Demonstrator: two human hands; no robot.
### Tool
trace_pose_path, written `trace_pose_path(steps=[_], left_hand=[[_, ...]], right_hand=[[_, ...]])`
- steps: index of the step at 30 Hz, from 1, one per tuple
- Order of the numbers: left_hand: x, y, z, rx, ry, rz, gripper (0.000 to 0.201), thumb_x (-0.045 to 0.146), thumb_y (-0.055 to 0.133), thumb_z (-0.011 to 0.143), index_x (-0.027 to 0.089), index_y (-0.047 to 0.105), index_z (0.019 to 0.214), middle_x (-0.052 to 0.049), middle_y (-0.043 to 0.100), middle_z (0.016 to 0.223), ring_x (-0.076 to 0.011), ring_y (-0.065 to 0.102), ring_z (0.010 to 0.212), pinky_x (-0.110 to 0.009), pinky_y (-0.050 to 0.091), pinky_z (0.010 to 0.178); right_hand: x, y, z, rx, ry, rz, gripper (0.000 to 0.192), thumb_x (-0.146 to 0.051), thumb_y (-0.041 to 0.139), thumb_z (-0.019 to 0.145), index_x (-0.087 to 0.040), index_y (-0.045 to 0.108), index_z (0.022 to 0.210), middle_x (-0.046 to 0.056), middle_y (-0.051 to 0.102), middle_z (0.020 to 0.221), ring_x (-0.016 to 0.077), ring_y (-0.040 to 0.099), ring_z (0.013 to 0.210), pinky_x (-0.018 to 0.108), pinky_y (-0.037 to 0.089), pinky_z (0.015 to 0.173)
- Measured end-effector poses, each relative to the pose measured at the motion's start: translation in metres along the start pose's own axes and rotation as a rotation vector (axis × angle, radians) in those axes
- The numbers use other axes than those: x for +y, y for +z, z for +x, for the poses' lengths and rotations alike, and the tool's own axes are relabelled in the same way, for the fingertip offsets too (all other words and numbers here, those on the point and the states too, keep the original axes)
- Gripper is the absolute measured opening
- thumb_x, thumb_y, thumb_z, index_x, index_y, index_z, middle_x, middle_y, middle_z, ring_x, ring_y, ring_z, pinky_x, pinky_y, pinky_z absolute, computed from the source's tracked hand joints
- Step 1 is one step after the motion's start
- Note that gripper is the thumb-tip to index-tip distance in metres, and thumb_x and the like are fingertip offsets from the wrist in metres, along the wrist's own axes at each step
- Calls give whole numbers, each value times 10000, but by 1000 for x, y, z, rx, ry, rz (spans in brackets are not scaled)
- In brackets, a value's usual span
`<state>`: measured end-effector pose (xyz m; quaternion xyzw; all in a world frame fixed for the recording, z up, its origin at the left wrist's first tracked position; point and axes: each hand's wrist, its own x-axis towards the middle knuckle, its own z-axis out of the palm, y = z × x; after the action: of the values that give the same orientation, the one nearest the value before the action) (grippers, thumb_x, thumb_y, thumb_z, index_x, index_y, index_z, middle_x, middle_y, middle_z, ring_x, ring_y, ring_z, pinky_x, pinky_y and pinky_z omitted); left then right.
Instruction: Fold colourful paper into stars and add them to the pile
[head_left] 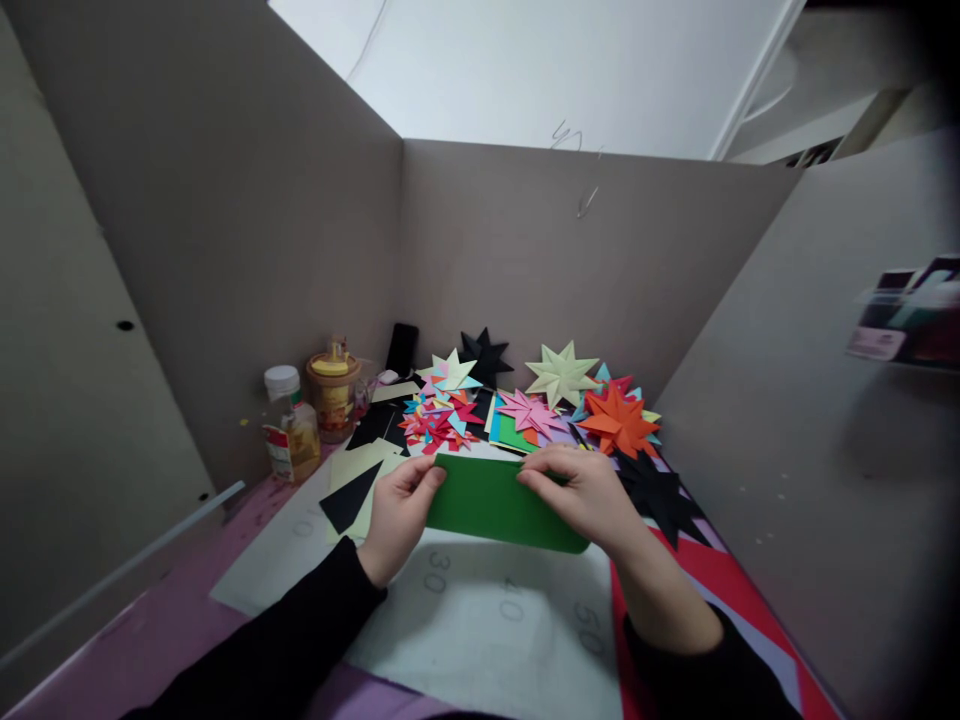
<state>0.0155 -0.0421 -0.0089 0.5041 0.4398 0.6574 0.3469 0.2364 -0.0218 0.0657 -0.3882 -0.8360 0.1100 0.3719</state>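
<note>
A folded green paper sheet (495,505) lies across a white numbered mat (495,620). My left hand (397,515) pinches its left end, thumb on top. My right hand (589,495) presses along its upper right edge with the fingers curled over the fold. Both sleeves are black. Just beyond the green sheet sit folded paper stars: an orange star (619,422), a pink star (529,412), a pale yellow star (561,373) and a black star (486,355).
Grey cardboard walls (525,260) enclose the desk on three sides. At the left stand a clear bottle with a white cap (289,430) and a yellow-lidded cup (332,392). Black and cream paper pieces (352,490) lie by my left hand. A red sheet (720,570) lies at right.
</note>
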Motion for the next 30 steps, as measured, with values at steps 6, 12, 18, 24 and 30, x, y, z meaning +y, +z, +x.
trace_pose_path(steps=[6,12,18,24,30], left_hand=[[1,-1,-2,0,10,-10,202,346,639,768,153,693,791,-4,641,665,-113,535,586,-198,417,541],[1,0,-1,18,48,-4,175,323,648,763,151,671,746,12,597,636,-95,506,569,-189,405,538],[-2,3,1,74,-1,-88,232,330,703,707,167,688,870,-16,681,725,-119,591,625,-204,465,580],[-3,2,2,83,-25,-34,246,366,687,726,151,712,843,-36,704,730,-130,599,625,-219,472,587],[-2,2,2,81,-27,-1,269,379,687,725,149,723,860,-51,725,769,-153,624,658,-242,489,621]], right_hand=[[-2,0,0,-9,0,0,148,-236,590,809,-205,641,674,15,694,759,154,633,711,276,467,689],[-4,1,-1,-30,-30,1,171,-208,572,810,-200,608,643,8,671,722,143,614,693,266,453,686],[-6,0,-1,-53,-40,-10,169,-194,561,808,-202,605,645,11,668,718,142,611,689,259,452,675],[-7,0,-2,-68,-34,-28,178,-198,556,812,-201,600,640,10,663,710,142,605,687,264,445,667],[-7,-1,-1,-68,0,-31,178,-208,555,810,-201,605,639,12,662,710,148,603,684,270,445,660]])
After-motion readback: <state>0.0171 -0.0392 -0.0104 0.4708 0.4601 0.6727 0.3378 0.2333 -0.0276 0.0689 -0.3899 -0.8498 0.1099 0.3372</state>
